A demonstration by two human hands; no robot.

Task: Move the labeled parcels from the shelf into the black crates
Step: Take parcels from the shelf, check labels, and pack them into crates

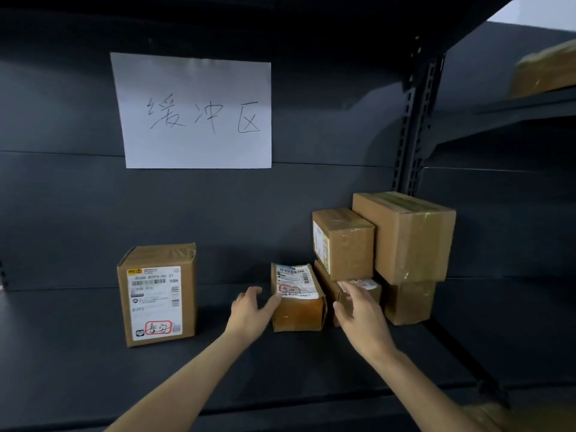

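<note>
Several cardboard parcels stand on a dark shelf (93, 363). A small parcel (297, 302) with a white label on top lies in the middle. My left hand (252, 310) is spread at its left side, thumb touching its upper left edge. My right hand (363, 310) reaches in on its right, fingers over a low labeled parcel (358, 286) behind it. A tall labeled parcel (157, 296) stands alone to the left. No black crate is in view.
On the right, a labeled box (343, 240) and a bigger plain box (408, 236) are stacked on lower boxes (408, 304). A paper sign (194, 112) hangs on the back panel. A slotted upright (416, 126) and another shelf (523, 106) are at the right.
</note>
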